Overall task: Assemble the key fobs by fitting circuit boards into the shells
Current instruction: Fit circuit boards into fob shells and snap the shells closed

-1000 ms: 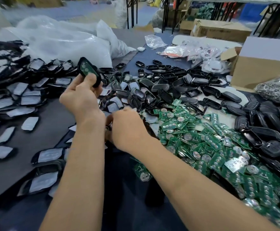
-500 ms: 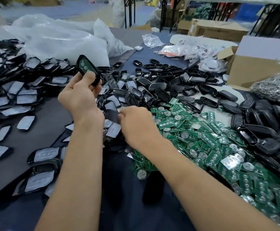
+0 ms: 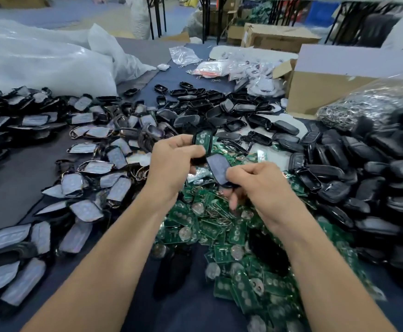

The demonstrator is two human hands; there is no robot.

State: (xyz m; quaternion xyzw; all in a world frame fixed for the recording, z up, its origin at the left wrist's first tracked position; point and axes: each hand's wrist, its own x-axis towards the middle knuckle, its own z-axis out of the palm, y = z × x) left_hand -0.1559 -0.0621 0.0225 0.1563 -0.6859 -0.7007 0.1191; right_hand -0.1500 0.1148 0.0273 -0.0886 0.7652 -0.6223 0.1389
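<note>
Up from the pile comes the right hand (image 3: 262,185), now pinching a film-faced cover (image 3: 217,168) just beneath the left hand (image 3: 171,164) gripping its board-loaded shell (image 3: 203,139), so closing looks next.

Nothing can be read; print on the circuit boards (image 3: 219,226) and cardboard box (image 3: 279,40) is blurred.

Site was a small assembly workshop, factory-style. One long work table (image 3: 21,171) under dark cloth carried bulk heaps: black shells (image 3: 339,164), green circuit boards (image 3: 231,231), film-covered fronts (image 3: 95,167). Cardboard cartons (image 3: 320,92), large clear plastic sacks (image 3: 42,63) and a bag of metal rings (image 3: 368,104) stood around them. Black table legs (image 3: 157,17) showed behind.
</note>
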